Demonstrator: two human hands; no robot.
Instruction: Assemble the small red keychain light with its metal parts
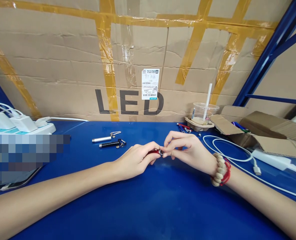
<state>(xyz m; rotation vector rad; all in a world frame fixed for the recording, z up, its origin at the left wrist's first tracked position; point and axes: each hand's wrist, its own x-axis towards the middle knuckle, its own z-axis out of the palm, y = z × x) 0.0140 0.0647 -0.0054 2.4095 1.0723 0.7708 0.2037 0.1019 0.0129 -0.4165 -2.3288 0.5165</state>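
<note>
My left hand [135, 160] is closed around a small red tube [155, 151], which looks like a keychain flashlight. Its dark, metal-rimmed end points right, past my thumb and forefinger. Right at that end, my right hand [188, 150] is pinched shut; whatever is between its fingertips is too small or too hidden to make out. Beyond my left hand lie a white keychain flashlight [101, 139] and a black keychain flashlight [109, 144], each with a clip and small round pieces by its right end.
Behind the blue table [148, 206] stands a large taped cardboard box [78, 73]. At right are a plastic cup [200, 111] with a straw, several coloured tubes [184, 127], a white cable [238, 160] and an open carton [275, 126]. A power strip [45, 129] is at left.
</note>
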